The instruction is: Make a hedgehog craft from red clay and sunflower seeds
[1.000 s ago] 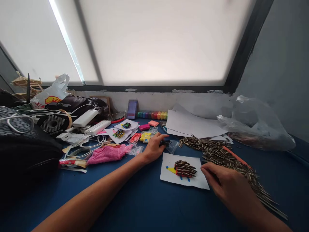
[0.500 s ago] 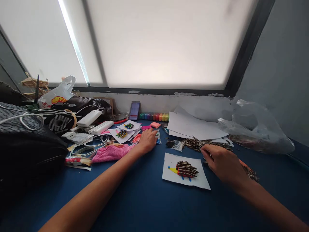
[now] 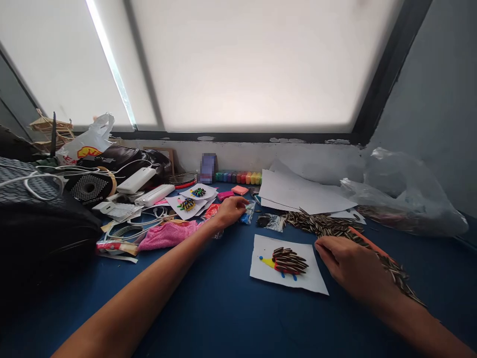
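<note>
– so, which step does this show?

– a hedgehog (image 3: 290, 261) backed with seeds lies on a white card (image 3: 264, 272), flat on a blue table (image 3: 223, 308). judging by the reach, the step in hand is choosing among small packets beyond it.

– and the hands?

– the left hand (image 3: 231, 212) arches at a blue packet (image 3: 249, 215), fingers bent; whether they grip it cannot be told. the right hand (image 3: 352, 264) is just beside the card's right edge, near a loose seed pile (image 3: 320, 223), its fingers curled in and narrow. anything pinched inside is hidden.

– what does the next move call for?

– by appearances, a light pinch on the packet's film and a lift clear of its neighbours, with the right hand kept off the card so the hedgehog's seeds stay put.

– and the containers?

– the blue packet is clear film around something blue. just right of it lies a black packet (image 3: 270, 222), dark stuff at its left end. a red packet (image 3: 211, 211) sits left of the left hand. at far right slumps a clear bag (image 3: 406, 199), something brownish in its bottom, too blurred to name. at far left, a white bag (image 3: 87, 140) carries a red-and-yellow print, contents out of sight.
</note>
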Demonstrator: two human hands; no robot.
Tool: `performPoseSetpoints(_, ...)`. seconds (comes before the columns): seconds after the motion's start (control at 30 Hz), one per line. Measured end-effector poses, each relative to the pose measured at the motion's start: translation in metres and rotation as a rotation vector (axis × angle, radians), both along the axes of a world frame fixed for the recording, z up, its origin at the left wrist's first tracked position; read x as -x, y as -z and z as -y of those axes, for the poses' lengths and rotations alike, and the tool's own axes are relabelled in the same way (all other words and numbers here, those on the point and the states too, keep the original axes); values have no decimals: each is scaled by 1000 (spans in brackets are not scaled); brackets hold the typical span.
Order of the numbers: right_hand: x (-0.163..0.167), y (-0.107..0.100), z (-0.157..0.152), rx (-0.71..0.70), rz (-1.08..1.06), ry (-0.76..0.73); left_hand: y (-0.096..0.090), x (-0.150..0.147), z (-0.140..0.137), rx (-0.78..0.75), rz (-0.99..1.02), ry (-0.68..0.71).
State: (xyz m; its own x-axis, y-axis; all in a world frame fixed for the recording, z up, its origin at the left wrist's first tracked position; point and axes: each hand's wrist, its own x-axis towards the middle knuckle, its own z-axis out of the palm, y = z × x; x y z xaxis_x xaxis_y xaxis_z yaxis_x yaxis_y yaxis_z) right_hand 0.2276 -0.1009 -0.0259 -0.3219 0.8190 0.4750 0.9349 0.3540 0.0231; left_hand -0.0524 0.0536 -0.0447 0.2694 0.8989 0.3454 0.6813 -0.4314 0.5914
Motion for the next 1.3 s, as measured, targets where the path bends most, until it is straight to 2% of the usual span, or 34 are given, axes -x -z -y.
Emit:
performPoseSetpoints(0.17, -1, -1, 1, -11, 20, 0, -6, 6, -8, -32, 0, -72)
performPoseSetpoints(0.33, -1, -1, 1, -11, 21, 2, -3, 7, -7, 41, 17, -87)
performPoseSetpoints(0.73, 0, -2, 3, -35, 35, -23, -7, -14, -1, 211, 438, 114)
performPoseSetpoints(0.9, 1, -2, 3, -58, 67, -21, -5, -7, -9, 171, 538, 57)
performPoseSetpoints(1.03, 1, -3, 4, -51, 62, -18, -1, 0, -12, 165, 542, -1)
performPoseSetpoints(1.2, 1, -2, 3, -41, 63, -7, -1, -10, -4, 222, 441, 88)
performPoseSetpoints(1.3, 0, -1, 3, -42, 70, -12, -8, -14, 1, 167, 357, 67)
